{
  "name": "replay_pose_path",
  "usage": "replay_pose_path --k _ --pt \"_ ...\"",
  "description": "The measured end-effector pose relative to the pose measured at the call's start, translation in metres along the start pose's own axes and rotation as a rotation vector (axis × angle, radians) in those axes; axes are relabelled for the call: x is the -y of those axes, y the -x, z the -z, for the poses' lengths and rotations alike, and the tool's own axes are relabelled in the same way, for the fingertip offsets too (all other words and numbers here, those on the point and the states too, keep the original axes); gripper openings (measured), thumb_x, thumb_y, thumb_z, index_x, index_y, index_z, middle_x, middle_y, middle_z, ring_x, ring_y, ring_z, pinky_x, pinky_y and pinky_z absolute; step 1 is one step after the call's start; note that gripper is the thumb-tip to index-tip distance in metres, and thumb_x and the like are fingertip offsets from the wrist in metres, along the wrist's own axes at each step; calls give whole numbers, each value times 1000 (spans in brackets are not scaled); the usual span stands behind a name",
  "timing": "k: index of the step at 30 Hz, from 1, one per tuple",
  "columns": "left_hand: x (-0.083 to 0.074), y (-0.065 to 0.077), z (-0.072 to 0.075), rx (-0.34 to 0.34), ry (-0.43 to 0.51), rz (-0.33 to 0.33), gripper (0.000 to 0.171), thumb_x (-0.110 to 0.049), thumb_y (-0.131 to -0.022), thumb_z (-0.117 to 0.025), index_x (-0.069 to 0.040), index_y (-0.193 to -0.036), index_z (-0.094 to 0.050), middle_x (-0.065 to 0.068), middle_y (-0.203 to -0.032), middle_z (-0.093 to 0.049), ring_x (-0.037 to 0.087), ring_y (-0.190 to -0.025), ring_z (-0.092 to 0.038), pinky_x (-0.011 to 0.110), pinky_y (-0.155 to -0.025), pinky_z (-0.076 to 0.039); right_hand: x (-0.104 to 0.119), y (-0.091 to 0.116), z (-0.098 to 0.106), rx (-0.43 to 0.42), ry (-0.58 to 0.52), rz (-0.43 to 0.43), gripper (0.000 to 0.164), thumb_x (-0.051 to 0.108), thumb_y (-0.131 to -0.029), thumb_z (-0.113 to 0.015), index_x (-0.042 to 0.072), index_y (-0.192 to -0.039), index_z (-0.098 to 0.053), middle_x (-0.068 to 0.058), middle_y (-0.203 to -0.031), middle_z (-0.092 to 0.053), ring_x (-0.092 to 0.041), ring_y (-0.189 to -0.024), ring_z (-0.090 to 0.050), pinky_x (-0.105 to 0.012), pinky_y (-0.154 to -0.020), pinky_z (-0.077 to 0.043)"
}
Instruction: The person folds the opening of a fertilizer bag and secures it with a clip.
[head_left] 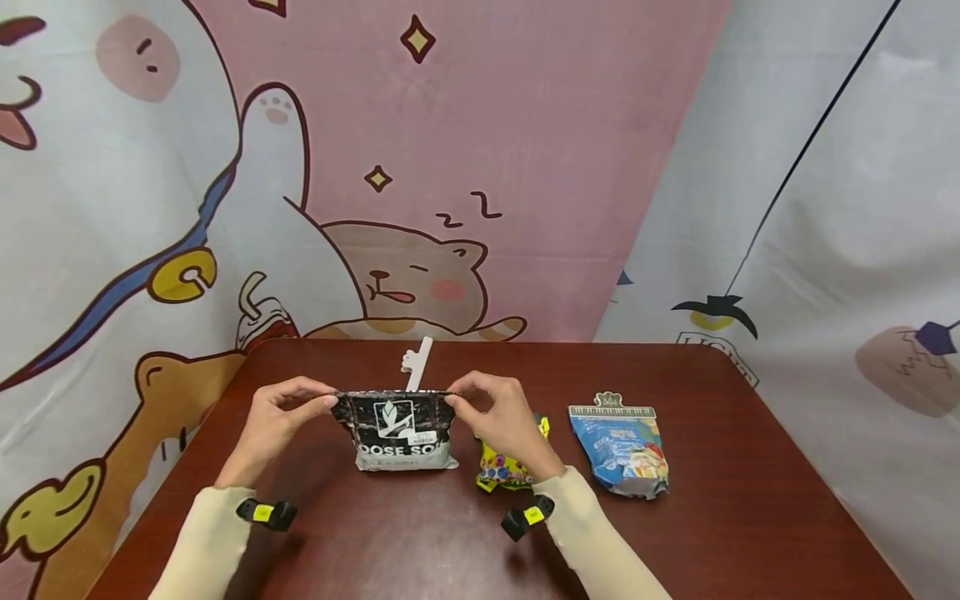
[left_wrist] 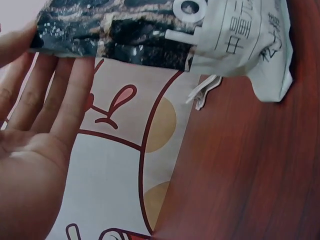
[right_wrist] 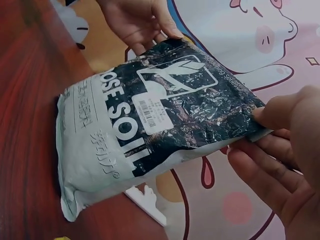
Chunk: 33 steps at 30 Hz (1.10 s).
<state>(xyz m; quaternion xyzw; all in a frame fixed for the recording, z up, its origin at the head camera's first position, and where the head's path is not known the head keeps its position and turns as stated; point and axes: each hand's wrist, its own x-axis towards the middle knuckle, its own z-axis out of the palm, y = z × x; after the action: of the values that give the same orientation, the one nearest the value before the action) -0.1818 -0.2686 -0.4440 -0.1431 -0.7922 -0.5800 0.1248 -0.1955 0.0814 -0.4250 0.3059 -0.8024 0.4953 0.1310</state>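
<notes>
A black and pale grey bag of soil (head_left: pixel 405 429), printed "OOSE SOIL" as far as it shows, stands upright on the table. My left hand (head_left: pixel 281 421) pinches its top left corner between thumb and fingers. At the top right corner, my right hand (head_left: pixel 506 417) grips the bag the same way, thumb on the printed face in the right wrist view. The top edge is stretched between both hands. Behind the bag, a white sealing clip (head_left: pixel 418 365) lies on the table, its near end hidden by the bag.
A yellow patterned packet (head_left: pixel 504 468) lies partly hidden behind my right hand and wrist. Further right is a blue packet (head_left: pixel 621 454) with a decorated clip (head_left: pixel 611 407) across its top. A printed cloth (head_left: pixel 525 167) hangs behind the reddish-brown table (head_left: pixel 405 533).
</notes>
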Motion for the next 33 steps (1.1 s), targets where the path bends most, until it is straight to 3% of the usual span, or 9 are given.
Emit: replay_pose_path --k 6,9,12,15,19,24,33 --pt "4 -6 4 101 127 -15 21 -7 -101 -63 8 -114 -70 1 -105 -78 13 -95 -73 27 -83 -61 -3 4 -2 -18 -54 -59 5 27 -96 -74 26 -100 -76 8 -94 -77 -6 -77 -71 -27 -69 -59" --pt "5 -11 3 131 139 36 29 -16 -105 -58 8 -121 -67 5 -111 -77 15 -102 -74 31 -86 -62 -3 5 -1 -13 -80 -106 5 28 -96 -75 29 -100 -76 10 -94 -77 -7 -77 -72 -28 -69 -59" --pt "4 -17 2 134 69 112 34 -29 -106 -58 -3 -125 -69 6 -117 -77 14 -110 -73 30 -90 -59 -2 6 0 -6 -99 -130 5 30 -96 -74 30 -100 -76 10 -94 -77 -9 -79 -73 -28 -70 -59" --pt "5 -26 0 132 30 173 35 -39 -105 -58 -14 -125 -70 8 -121 -75 23 -116 -72 30 -92 -57 -2 6 0 7 -112 -135 5 31 -96 -73 30 -101 -76 9 -95 -77 -13 -82 -74 -28 -72 -60" --pt "9 -40 -3 173 51 177 38 -41 -105 -58 -13 -130 -68 11 -128 -72 36 -121 -68 33 -94 -59 -2 5 -1 18 -122 -142 4 31 -96 -73 30 -100 -75 9 -95 -77 -16 -83 -75 -28 -74 -60" --pt "14 -57 -7 242 56 200 43 -42 -103 -60 -12 -135 -64 9 -134 -69 28 -118 -71 39 -97 -59 -1 5 1 25 -123 -146 6 30 -96 -74 28 -101 -76 8 -95 -77 -12 -82 -74 -28 -75 -60" --pt "31 -79 -15 311 -159 310 54 -58 -97 -63 -25 -139 -60 10 -146 -60 41 -124 -65 59 -105 -51 1 4 1 45 -135 -169 7 29 -95 -75 24 -100 -77 3 -94 -77 -26 -79 -73 -33 -70 -59"
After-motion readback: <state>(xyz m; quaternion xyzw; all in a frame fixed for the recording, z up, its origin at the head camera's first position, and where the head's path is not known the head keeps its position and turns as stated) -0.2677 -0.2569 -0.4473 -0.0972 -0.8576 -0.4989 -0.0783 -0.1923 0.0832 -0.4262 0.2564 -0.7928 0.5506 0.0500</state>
